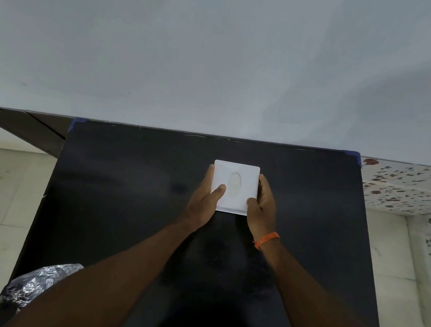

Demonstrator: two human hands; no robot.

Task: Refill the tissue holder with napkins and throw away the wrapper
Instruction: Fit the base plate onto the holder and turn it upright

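A white square tissue holder [242, 175] with an oval slot in its lid sits on the black table [127, 180], towards the far middle. My left hand [205, 199] grips its left side, thumb resting on the lid. My right hand [262, 205] grips its right side, thumb on the lid's near right corner; an orange thread band is on that wrist. Pale tissue shows through the oval slot. No loose napkins or wrapper are visible on the table.
A bin lined with a black-and-silver patterned bag [33, 288] stands on the floor at the table's near left corner. A plain grey wall [220, 57] rises right behind the table. Floral tiles [408, 189] are on the right, pale floor tiles on the left.
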